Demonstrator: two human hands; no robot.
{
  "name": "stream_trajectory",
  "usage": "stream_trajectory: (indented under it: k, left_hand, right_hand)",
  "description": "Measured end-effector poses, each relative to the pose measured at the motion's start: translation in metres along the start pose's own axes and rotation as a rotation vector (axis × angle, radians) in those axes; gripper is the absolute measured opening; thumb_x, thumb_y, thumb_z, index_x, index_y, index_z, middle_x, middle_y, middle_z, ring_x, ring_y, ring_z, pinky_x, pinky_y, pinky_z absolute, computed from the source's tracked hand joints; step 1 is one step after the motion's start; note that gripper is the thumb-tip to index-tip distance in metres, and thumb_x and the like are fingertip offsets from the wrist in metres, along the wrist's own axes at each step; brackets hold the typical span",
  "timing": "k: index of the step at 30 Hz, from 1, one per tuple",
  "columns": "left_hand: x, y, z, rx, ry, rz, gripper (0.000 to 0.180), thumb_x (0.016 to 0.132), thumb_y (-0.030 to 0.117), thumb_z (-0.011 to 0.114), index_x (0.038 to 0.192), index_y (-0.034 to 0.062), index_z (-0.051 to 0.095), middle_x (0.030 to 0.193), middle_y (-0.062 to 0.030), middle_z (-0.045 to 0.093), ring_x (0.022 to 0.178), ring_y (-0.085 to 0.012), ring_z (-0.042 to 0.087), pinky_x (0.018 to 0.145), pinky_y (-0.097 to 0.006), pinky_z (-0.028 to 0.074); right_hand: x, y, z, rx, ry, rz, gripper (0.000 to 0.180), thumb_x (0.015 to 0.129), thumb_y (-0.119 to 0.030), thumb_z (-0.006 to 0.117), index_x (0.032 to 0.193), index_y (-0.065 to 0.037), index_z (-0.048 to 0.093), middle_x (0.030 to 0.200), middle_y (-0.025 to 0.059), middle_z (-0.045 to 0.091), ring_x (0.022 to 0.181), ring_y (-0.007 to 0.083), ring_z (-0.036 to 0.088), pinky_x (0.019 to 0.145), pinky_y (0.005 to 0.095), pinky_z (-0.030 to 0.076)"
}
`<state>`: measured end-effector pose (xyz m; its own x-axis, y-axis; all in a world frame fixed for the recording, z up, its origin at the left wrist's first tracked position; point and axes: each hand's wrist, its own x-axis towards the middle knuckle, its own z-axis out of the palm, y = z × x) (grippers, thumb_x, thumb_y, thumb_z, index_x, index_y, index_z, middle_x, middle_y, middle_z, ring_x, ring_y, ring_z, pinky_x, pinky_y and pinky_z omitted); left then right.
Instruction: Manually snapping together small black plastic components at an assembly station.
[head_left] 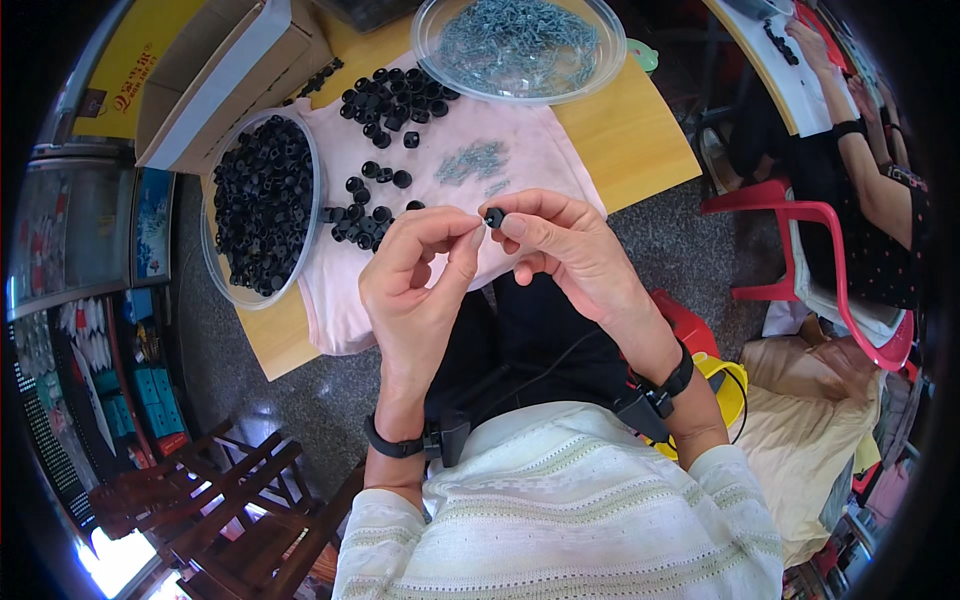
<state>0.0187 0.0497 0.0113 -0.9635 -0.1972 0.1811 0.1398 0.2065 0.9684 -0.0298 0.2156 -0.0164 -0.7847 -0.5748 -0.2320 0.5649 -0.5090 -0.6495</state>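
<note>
Over the near edge of a pink cloth [548, 150], my two hands meet at their fingertips. Thumb and forefinger of my right hand [575, 245] pinch a small black plastic knob [494, 217]. My left hand [420, 270] is closed in a pinch right beside that knob; what its fingertips hold is too small to make out. Loose black knobs [370, 215] lie on the cloth beyond my left hand, with a larger heap [395, 100] farther back. A small pile of silvery screws [473, 162] rests just past my fingertips.
At the left, a clear round tub [317, 190] holds many black knobs. Another clear tub [425, 65] of screws stands at the table's back, near a cardboard box [225, 80]. A wooden chair [230, 500] is at lower left. Another person's arm [870, 180] and a red chair [840, 225] are at right.
</note>
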Motion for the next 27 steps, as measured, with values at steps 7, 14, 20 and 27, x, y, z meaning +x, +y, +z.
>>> stream_trajectory:
  k: [7, 14, 20, 27]
  left_hand:
    - [0.004, 0.014, -0.005, 0.486, -0.071, 0.33, 0.02, 0.076, -0.009, 0.069, 0.093, -0.0003, 0.065, 0.09, -0.0086, 0.065, 0.078, -0.0183, 0.062, 0.069, -0.027, 0.051]
    - [0.0, 0.003, -0.003, 0.065, -0.086, 0.062, 0.018, 0.082, -0.007, 0.067, 0.099, -0.0024, 0.066, 0.096, -0.0111, 0.069, 0.083, -0.0178, 0.067, 0.076, -0.026, 0.054]
    - [-0.003, -0.014, 0.001, -0.461, -0.043, -0.179, 0.016, 0.088, -0.004, 0.063, 0.104, -0.0051, 0.065, 0.1, -0.0132, 0.068, 0.087, -0.0166, 0.068, 0.08, -0.028, 0.057]
    - [-0.009, -0.023, 0.006, -0.543, -0.023, -0.203, 0.011, 0.088, -0.003, 0.064, 0.099, -0.0031, 0.065, 0.1, -0.013, 0.067, 0.085, -0.018, 0.068, 0.078, -0.03, 0.058]
  right_hand:
    - [-0.003, -0.006, 0.005, -0.418, 0.061, -0.114, 0.02, 0.089, -0.01, 0.067, 0.107, -0.001, 0.069, 0.094, 0.003, 0.069, 0.08, 0.0067, 0.064, 0.064, 0.0201, 0.054]
    - [-0.01, 0.002, 0.009, -0.535, 0.071, -0.299, 0.017, 0.088, -0.003, 0.067, 0.104, 0.001, 0.07, 0.095, 0.0048, 0.069, 0.081, 0.0079, 0.065, 0.064, 0.0206, 0.055]
    - [-0.011, 0.002, 0.015, -0.626, 0.13, -0.52, 0.016, 0.085, 0.002, 0.066, 0.101, 0.002, 0.069, 0.095, 0.0068, 0.067, 0.081, 0.0115, 0.067, 0.064, 0.0218, 0.056]
    - [-0.013, 0.005, 0.009, -0.713, 0.113, -0.56, 0.018, 0.083, 0.003, 0.068, 0.101, 0.0, 0.069, 0.092, 0.0067, 0.066, 0.08, 0.0122, 0.067, 0.065, 0.021, 0.055]
